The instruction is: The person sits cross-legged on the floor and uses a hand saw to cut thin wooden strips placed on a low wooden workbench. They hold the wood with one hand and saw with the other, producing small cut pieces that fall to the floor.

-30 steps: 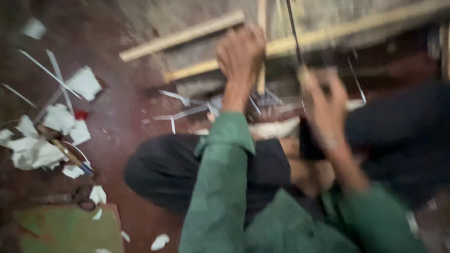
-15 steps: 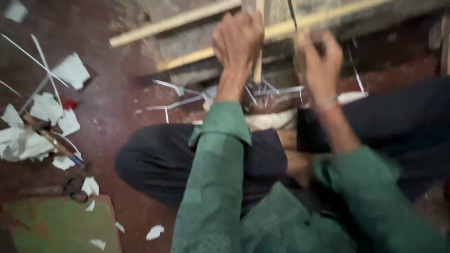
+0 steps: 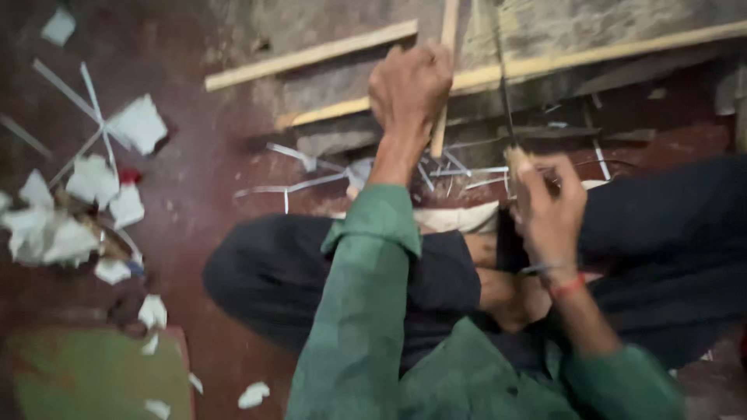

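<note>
1. The right hand (image 3: 548, 206) is clenched on the handle of a thin dark blade (image 3: 504, 93), just above the crossed legs; a slip could cut them.
2. The left hand (image 3: 411, 85) is fisted around an upright bamboo stick (image 3: 443, 93), close beside the blade, so its fingers risk a nick.
3. Shavings (image 3: 311, 183) litter the floor beyond; motion blur hides detail.

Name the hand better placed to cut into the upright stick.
Right. The right hand holds the knife, blade up beside the bamboo stick; the left hand is wrapped around that stick, steadying it.
</note>
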